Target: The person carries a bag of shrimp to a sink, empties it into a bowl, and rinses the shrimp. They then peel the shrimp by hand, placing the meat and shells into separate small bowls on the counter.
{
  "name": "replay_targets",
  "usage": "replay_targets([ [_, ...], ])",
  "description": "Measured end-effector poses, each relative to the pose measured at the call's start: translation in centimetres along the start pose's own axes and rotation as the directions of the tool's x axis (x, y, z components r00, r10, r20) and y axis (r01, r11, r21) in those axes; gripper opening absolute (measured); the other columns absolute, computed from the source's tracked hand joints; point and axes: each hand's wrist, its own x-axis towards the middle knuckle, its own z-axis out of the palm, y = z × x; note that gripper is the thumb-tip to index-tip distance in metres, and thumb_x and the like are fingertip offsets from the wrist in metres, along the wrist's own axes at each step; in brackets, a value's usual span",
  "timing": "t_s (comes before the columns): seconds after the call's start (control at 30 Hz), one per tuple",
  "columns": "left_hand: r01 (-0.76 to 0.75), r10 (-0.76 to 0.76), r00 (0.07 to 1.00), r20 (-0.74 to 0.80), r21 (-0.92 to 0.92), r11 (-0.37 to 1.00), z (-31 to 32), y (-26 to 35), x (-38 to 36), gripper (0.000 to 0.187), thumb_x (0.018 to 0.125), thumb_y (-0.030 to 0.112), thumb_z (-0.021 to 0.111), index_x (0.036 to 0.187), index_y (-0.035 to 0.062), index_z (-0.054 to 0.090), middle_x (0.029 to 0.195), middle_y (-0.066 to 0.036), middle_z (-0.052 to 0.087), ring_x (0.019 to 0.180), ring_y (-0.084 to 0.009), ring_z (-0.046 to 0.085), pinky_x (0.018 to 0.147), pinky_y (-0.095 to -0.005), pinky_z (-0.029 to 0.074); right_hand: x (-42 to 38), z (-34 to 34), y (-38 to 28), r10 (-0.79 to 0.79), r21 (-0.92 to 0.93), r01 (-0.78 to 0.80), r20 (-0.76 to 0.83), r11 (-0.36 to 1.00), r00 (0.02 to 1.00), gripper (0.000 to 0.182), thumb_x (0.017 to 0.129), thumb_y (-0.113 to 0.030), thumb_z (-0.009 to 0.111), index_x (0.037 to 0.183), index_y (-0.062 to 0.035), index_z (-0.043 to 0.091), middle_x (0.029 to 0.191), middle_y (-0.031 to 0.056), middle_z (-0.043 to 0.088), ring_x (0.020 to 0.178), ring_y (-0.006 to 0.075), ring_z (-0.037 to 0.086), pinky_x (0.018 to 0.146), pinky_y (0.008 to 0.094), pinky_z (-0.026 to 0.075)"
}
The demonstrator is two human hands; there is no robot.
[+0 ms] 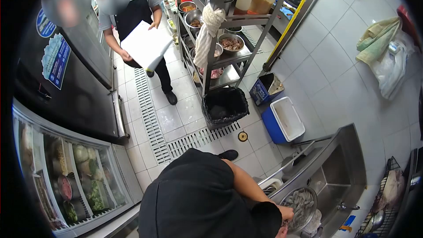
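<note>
At the lower right my two hands are close together beside a round metal bowl (313, 195) at the sink. Greyish, translucent pieces that look like raw shrimp (301, 202) fill it. My left hand (286, 213) has its fingers curled at the near side of the bowl; what they hold is too small to make out. Just below it, my right hand (282, 231) is partly cut off by the frame's bottom edge, and its fingers are mostly hidden. A whitish, crumpled mass (313, 223) lies next to the bowl.
The steel sink (341, 163) has a tap (348, 206). Behind stand a blue cooler box (273, 125), a black-lined bin (224, 105) and a shelf rack (220, 66) with food bowls. A person in an apron (132, 9) holds a white board (146, 46). A glass-topped fridge (119, 180) stands left.
</note>
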Motion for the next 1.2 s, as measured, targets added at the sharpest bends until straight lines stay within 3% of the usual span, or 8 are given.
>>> replay_targets([
  [0.17,0.022,-0.02,0.999,0.039,-0.053,0.998,1.2,-0.8,0.4,0.02,0.058,0.013,0.07,0.072,-0.0018,0.066,0.063,-0.022,0.061,0.06,-0.0389,0.06,0.055,-0.0462,0.045,-1.8,-0.2,-3.2,0.252,-0.096,-0.245,0.066,0.965,0.966,0.03,0.094,-0.02,0.05,0.114,0.0014,0.059,0.074,0.005,0.055,0.057,0.0099,0.048,0.045,0.0226,0.036],
  [0.3,0.069,-0.068,0.998,0.008,-0.033,0.997,1.9,-0.8,0.5,0.023,0.055,0.014,0.071,0.073,-0.0001,0.069,0.066,-0.018,0.065,0.062,-0.0347,0.063,0.057,-0.0426,0.048,-2.4,-1.3,-1.9,0.153,-0.112,-0.152,0.002,0.982,0.988,0.03,0.094,-0.019,0.05,0.116,-0.0006,0.058,0.072,0.0031,0.052,0.056,0.0095,0.045,0.049,0.0214,0.038],
  [0.37,0.117,-0.116,0.993,0.03,-0.061,0.991,2.2,-0.7,0.5,0.022,0.056,0.014,0.071,0.073,0.0006,0.069,0.067,-0.019,0.065,0.064,-0.0348,0.064,0.058,-0.0427,0.049,-2.4,-2.0,-2.4,0.154,-0.04,-0.15,0.117,0.988,0.981,0.026,0.094,-0.018,0.051,0.111,-0.0008,0.059,0.07,0.0016,0.05,0.055,0.0086,0.044,0.048,0.0208,0.037],
  [0.57,0.185,-0.183,0.982,0.045,-0.05,0.981,3.9,-1.0,0.7,0.021,0.058,0.012,0.071,0.074,-0.0004,0.069,0.069,-0.021,0.064,0.066,-0.0365,0.063,0.059,-0.0442,0.048,-3.5,-1.2,-3.5,0.297,0.178,-0.286,-0.04,0.942,0.954,0.015,0.093,-0.016,0.051,0.09,-0.0032,0.057,0.065,0.0004,0.049,0.053,0.0079,0.043,0.043,0.0216,0.033],
  [0.67,0.169,-0.164,0.982,0.093,-0.054,0.984,4.3,-0.8,0.6,0.019,0.059,0.01,0.07,0.075,-0.0009,0.069,0.069,-0.021,0.064,0.066,-0.0368,0.063,0.06,-0.0438,0.048,-4.5,-0.8,-4.0,0.146,0.086,-0.137,-0.109,0.987,0.983,0.017,0.092,-0.016,0.051,0.081,-0.0035,0.055,0.06,-0.0007,0.046,0.051,0.0076,0.042,0.042,0.0221,0.032],
  [0.77,0.199,-0.192,0.971,0.142,-0.031,0.98,4.4,-0.2,0.3,0.019,0.058,0.01,0.07,0.074,-0.0005,0.069,0.068,-0.02,0.064,0.066,-0.0364,0.063,0.06,-0.0434,0.048,-4.8,-1.5,-4.5,0.177,0.0,-0.178,-0.108,0.984,0.978,0.02,0.092,-0.016,0.052,0.077,-0.0031,0.055,0.057,-0.0014,0.044,0.049,0.0076,0.041,0.042,0.0223,0.032],
  [1.0,0.169,-0.158,0.977,0.143,-0.067,0.983,5.2,-0.2,0.1,0.017,0.059,0.01,0.072,0.071,-0.0008,0.068,0.069,-0.02,0.065,0.065,-0.0354,0.064,0.06,-0.0428,0.049,-6.0,-2.5,-3.9,0.187,0.032,-0.184,-0.133,0.982,0.973,0.016,0.093,-0.014,0.054,0.09,0.0007,0.061,0.062,-0.0017,0.049,0.051,0.0058,0.042,0.044,0.0215,0.032],
  [1.2,0.206,-0.183,0.958,0.222,-0.088,0.974,7.0,-1.2,-0.2,0.017,0.059,0.01,0.071,0.07,-0.001,0.066,0.066,-0.02,0.063,0.064,-0.0361,0.063,0.059,-0.0431,0.048,-7.0,-1.9,-4.9,0.212,0.048,-0.208,-0.138,0.977,0.967,0.017,0.095,-0.013,0.056,0.083,-0.0013,0.058,0.062,-0.0018,0.049,0.051,0.0045,0.042,0.044,0.0206,0.032],
])
